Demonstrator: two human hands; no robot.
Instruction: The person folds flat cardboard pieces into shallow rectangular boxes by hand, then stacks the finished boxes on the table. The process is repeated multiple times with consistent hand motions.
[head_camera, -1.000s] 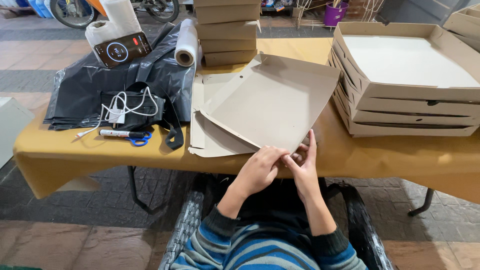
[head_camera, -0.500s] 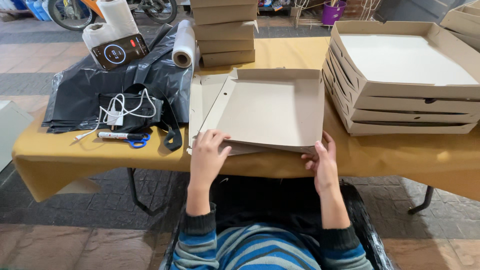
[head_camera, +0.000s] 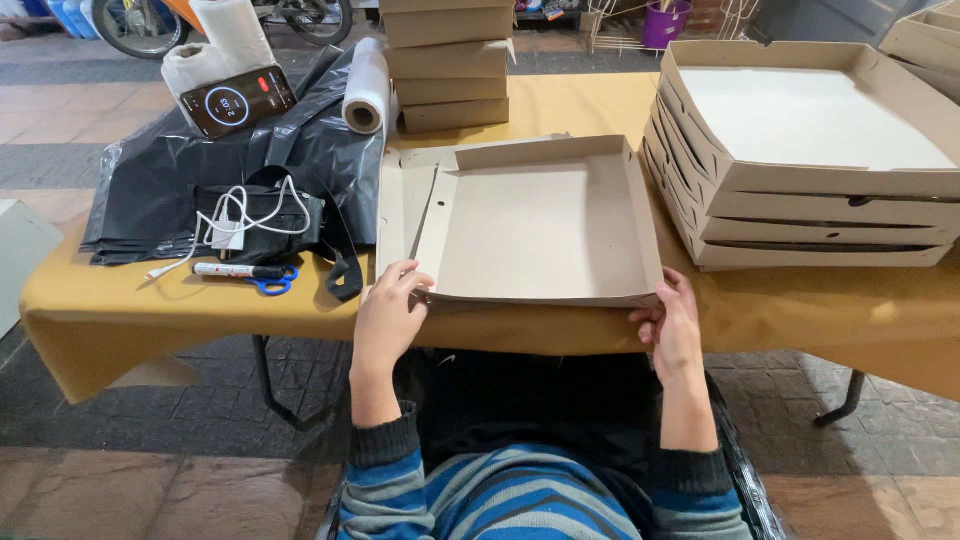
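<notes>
Our left hand (head_camera: 385, 315) is pinching the near-left corner of the half-folded cardboard box (head_camera: 545, 225) lying on the yellow table (head_camera: 120, 310); our right hand (head_camera: 672, 325) is curling around its near-right corner. We are judging that even pressure on both corners keeps the front wall square. The box's underside and our fingertips beneath are staying hidden.
</notes>
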